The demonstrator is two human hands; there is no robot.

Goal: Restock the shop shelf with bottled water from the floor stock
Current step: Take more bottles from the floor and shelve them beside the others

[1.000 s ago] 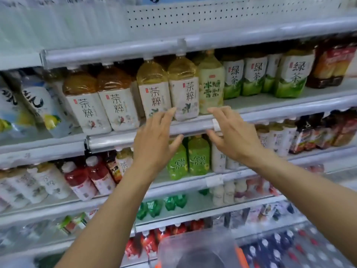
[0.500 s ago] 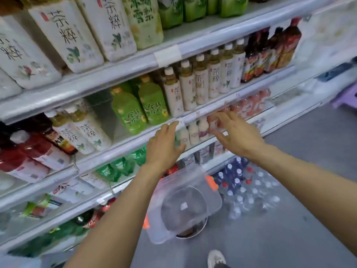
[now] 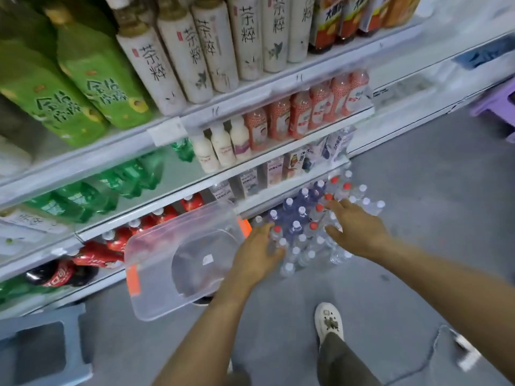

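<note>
Hovering over clear plastic water bottles (image 3: 303,247) on the grey floor (image 3: 423,207), left hand (image 3: 256,257) and right hand (image 3: 359,231) spread released grips, poised to gather stock.

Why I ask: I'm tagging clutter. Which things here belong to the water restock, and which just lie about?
For the job: water bottles on the floor; left hand and right hand, both over them; shelf.
Lying about: clear tub; grey stool; purple stool; tea bottles; cola bottles.
</note>
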